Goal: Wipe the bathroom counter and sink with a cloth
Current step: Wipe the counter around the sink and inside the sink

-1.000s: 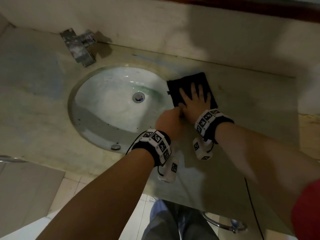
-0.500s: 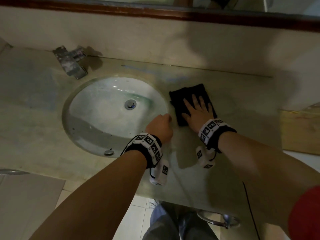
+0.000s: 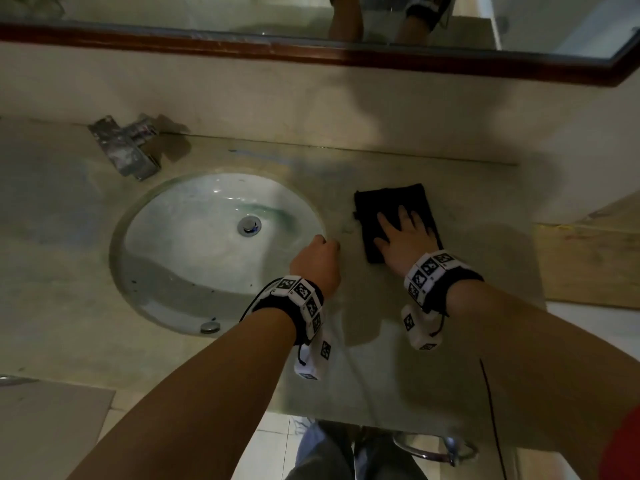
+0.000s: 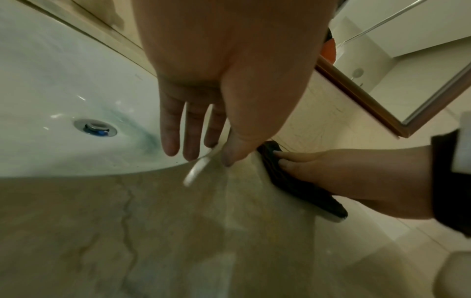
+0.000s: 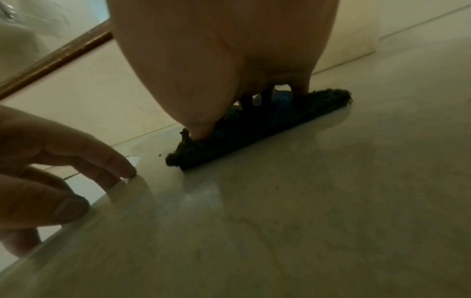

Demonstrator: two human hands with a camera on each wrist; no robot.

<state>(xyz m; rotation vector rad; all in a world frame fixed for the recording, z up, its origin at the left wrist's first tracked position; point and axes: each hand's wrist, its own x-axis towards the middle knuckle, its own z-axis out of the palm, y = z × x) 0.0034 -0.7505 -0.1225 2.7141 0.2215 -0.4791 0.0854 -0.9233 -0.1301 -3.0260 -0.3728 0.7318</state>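
- Bathroom setting: we look down on a pale stone counter (image 3: 433, 341) with an oval sink (image 3: 194, 244) set into it, a tap (image 3: 124, 147) at the back left and a mirror (image 3: 311, 15) along the wall.
- We press our right hand (image 3: 401, 237) flat, fingers straight and spread, on the dark cloth (image 3: 391, 202), which lies on the counter just right of the sink; the spread palm likely keeps the folded cloth in full contact for wiping.
- Our left hand (image 3: 317, 263) rests at the sink's right rim, fingers loosely bent and holding nothing, fingertips (image 5: 127, 171) touching the counter edge, seemingly for support.
- We judge that the basin is not yet wiped: a greenish stain (image 4: 142, 131) shows near the drain (image 3: 250, 225).
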